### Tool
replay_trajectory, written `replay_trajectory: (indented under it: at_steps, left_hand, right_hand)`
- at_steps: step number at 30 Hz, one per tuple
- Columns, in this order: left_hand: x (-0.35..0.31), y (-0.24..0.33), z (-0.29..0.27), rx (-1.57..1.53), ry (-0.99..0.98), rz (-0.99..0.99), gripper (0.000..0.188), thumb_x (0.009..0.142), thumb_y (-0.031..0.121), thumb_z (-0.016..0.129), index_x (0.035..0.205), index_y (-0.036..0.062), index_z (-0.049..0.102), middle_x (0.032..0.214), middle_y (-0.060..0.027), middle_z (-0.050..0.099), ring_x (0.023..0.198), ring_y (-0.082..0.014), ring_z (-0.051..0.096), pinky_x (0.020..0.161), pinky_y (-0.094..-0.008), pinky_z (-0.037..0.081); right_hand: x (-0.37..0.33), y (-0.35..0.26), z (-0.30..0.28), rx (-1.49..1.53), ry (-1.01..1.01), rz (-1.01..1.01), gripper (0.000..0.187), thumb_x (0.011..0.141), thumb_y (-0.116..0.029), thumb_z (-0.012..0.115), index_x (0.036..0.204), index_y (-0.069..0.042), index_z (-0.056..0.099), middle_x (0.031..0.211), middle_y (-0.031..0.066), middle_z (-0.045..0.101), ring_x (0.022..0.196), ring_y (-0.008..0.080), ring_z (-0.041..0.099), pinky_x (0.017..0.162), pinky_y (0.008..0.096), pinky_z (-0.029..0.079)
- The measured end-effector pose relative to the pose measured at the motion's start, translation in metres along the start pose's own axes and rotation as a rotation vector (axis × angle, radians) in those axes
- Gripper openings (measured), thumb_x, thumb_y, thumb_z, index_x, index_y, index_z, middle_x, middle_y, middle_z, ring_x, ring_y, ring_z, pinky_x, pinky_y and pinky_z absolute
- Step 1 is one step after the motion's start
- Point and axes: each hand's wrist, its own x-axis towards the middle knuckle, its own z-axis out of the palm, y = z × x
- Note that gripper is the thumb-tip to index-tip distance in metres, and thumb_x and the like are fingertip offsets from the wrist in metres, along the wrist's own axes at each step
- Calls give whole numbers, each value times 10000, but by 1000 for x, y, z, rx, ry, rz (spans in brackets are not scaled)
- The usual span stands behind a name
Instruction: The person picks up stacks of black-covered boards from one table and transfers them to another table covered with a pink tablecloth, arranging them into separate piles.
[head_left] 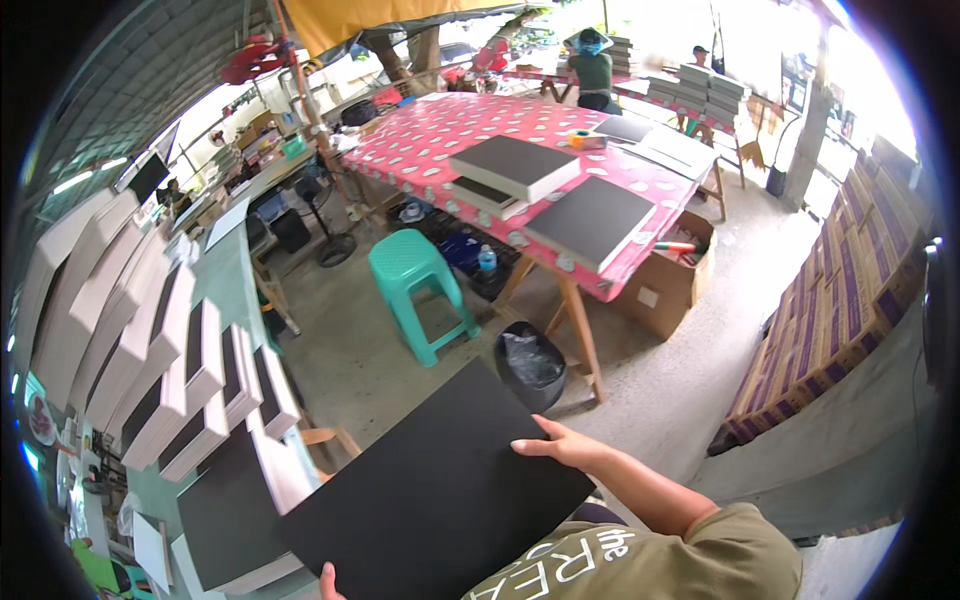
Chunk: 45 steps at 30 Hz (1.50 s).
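A large flat black board (440, 490) is held in front of my body, tilted, its plain black face turned up. My right hand (562, 446) grips its right edge, thumb on top and the other fingers partly hidden beneath. At the lower left edge of the board my left hand (331, 583) shows only in part, thumb against the rim; the board and the picture's edge hide the rest. Just left of the board, a thick black-topped block with pale sides (235, 510) lies on the green table (233, 270).
Tall stacks of pale-sided black blocks (150, 340) line the left table. Ahead are a green stool (415, 285), a lined black bin (530, 365) and a pink-covered table (400, 150) bearing black-topped blocks (590, 220). Flattened cartons (830, 310) lean at right; a person (592, 75) works far off.
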Motion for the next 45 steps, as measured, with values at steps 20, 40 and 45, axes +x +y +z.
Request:
replay_trajectory:
  at_steps: [20, 40, 45]
  left_hand:
    - [204, -241, 453, 379, -465, -75, 460, 689, 193, 702, 1077, 1, 548, 1011, -99, 597, 851, -212, 602, 755, -322, 501]
    - [334, -292, 578, 326, -347, 600, 768, 570, 194, 854, 1204, 25, 454, 1112, -38, 527, 1017, -170, 497, 904, -316, 390]
    - [320, -313, 564, 294, -171, 643, 446, 690, 63, 736, 1058, 91, 486, 808, 51, 411, 773, -72, 391, 770, -247, 360]
  right_hand:
    - [-49, -28, -429, 299, 537, -155, 493, 808, -213, 652, 1218, -10, 471, 1106, 81, 553, 1028, 180, 513, 902, 306, 399]
    - [289, -175, -690, -116, -39, -371, 741, 584, 75, 737, 1253, -39, 441, 1156, 45, 537, 1102, 177, 453, 922, 324, 392]
    - [309, -186, -697, -248, -252, -412, 672, 590, 86, 729, 1203, -29, 478, 1107, 39, 555, 1065, 167, 472, 897, 321, 410]
